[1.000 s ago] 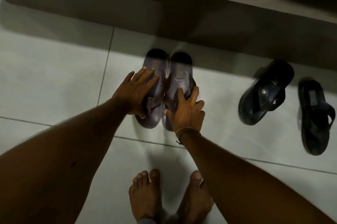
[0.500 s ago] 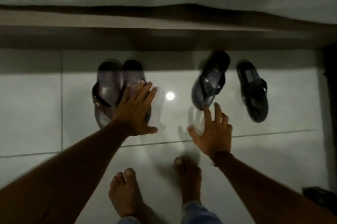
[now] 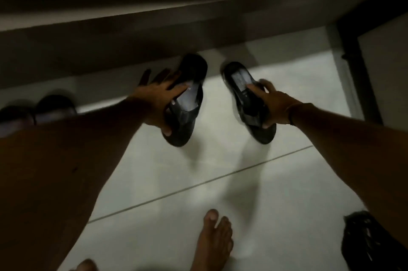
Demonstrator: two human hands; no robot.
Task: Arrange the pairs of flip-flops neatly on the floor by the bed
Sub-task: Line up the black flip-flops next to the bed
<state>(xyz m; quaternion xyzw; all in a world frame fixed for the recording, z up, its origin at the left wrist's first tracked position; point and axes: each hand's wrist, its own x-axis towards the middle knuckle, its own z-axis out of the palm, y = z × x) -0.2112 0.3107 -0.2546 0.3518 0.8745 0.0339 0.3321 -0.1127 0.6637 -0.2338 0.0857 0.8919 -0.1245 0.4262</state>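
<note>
Two black flip-flops lie on the pale tiled floor by the bed, heels toward the bed, a gap between them. My left hand [image 3: 157,99] grips the left black flip-flop [image 3: 187,103], fingers spread over its strap and thumb under its near side. The right black flip-flop [image 3: 247,98] is held by my right hand [image 3: 270,103], fingers over the strap. At the far left, the purple-brown pair [image 3: 37,110] sits side by side against the bed, half hidden behind my left forearm.
The bed frame [image 3: 154,28] runs across the top with a dark shadow beneath. A dark post [image 3: 353,54] stands at the upper right. A dark object [image 3: 366,242] lies at the bottom right. My bare feet [image 3: 215,242] stand on the tiles.
Both hands left the purple-brown pair, reached right and took hold of the two black flip-flops. The view swung right, so the purple-brown pair now sits at the left edge.
</note>
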